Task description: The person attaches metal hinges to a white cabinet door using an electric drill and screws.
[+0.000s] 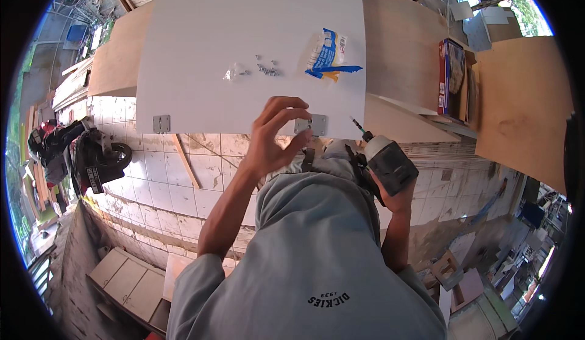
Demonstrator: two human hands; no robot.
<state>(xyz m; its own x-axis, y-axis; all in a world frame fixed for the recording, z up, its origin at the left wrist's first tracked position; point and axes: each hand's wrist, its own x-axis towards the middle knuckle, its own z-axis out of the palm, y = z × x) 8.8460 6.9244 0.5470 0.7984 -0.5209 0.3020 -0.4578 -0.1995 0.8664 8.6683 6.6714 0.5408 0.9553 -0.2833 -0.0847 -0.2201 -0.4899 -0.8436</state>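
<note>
My left hand (274, 134) is at the near edge of a white panel (201, 29), fingers curved and apart. Its fingertips are beside a small grey metal plate (318, 124), and nothing shows between thumb and forefinger. A second plate (161, 124) lies at the panel's near left corner. In my right hand (399, 200) is a cordless drill (390, 160), held just off the panel's right edge. The bit (357, 123) points up and left toward the panel; the grip is mostly hidden. Several loose screws (268, 69) lie farther back on the panel, near a small clear plastic bag (233, 71).
A torn blue, yellow and clear package (328, 53) lies on the panel's right side. Brown boards (402, 47) flank the panel, and an open box (451, 78) stands at the right. A motorcycle (91, 157) is parked at the left on the tiled floor (149, 178).
</note>
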